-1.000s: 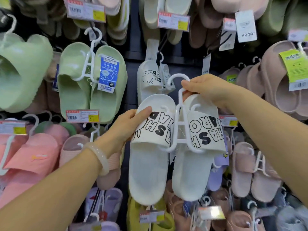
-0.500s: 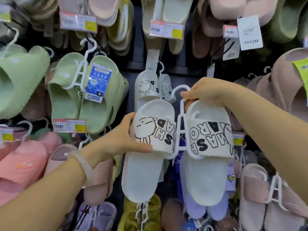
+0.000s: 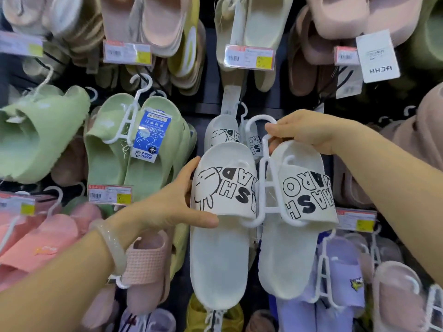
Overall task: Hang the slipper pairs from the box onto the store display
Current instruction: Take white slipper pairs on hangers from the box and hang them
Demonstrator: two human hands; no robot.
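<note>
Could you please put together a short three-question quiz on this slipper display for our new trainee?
1. True or false: the left hand grips the white slipper pair by a strap.
2. What does the right hand hold: A) price tag, B) white hanger, C) green slipper pair?
3. Which colour is the pair hanging directly behind?

Key: 1 true; 2 B; 3 white.

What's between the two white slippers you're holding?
The white hanger: its frame runs down the gap between the left slipper and right slipper, seen in the head view.
</note>
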